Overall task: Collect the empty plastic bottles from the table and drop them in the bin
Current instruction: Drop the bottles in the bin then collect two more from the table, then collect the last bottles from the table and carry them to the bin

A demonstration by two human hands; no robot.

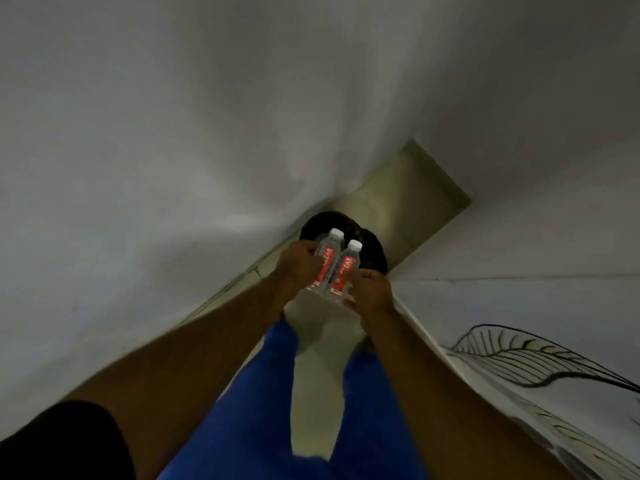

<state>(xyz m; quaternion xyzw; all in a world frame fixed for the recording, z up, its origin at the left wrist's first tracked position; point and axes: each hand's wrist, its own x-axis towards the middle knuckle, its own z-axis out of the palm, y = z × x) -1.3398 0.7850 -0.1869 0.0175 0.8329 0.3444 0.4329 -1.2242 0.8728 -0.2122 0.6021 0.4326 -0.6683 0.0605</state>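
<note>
Two clear plastic bottles with red labels and white caps are held side by side, caps pointing away from me. My left hand (297,263) is shut on the left bottle (326,263). My right hand (372,289) is shut on the right bottle (344,271). Both bottles hang just in front of and above a round black bin (370,249), which stands on the floor against the wall. The bottles and my hands hide much of the bin's opening.
A white wall (138,168) runs along the left. On the right stands a white surface with a black leaf drawing (519,355). A narrow strip of greenish floor (408,195) leads past the bin. My blue trouser legs (263,403) fill the bottom.
</note>
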